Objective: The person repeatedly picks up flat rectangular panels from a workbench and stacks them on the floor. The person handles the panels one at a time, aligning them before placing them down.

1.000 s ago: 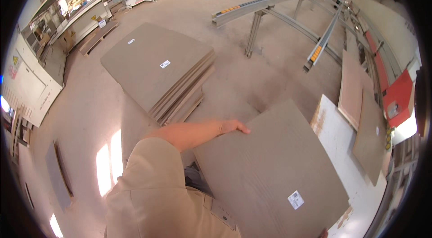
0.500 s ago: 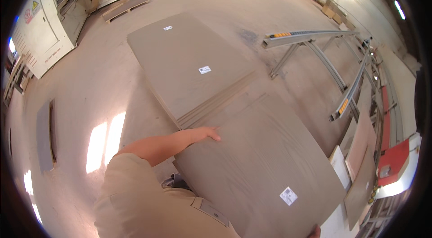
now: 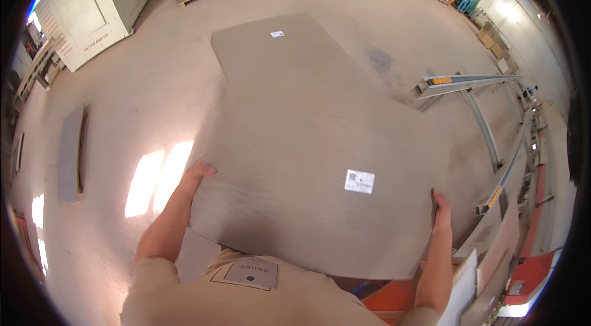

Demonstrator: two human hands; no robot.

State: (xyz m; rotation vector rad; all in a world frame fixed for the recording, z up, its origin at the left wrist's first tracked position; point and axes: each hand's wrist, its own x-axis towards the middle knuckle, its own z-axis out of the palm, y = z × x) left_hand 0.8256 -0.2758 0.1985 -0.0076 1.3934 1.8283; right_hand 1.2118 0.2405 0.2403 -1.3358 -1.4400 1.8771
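While both hands grip it, a large grey board fills the middle of the view; the left hand has its fingers clamped on the nine o'clock edge, the right hand on the four o'clock edge, above a stack of boards at twelve o'clock on the floor

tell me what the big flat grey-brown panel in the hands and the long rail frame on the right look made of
The big flat grey-brown panel, held at its edges by the left hand and right hand, looks like a wood-based board with a matt laminate face: faint grain streaks, no shine. The long rail frame looks like bare metal, probably aluminium: pale grey, straight thin profiles.
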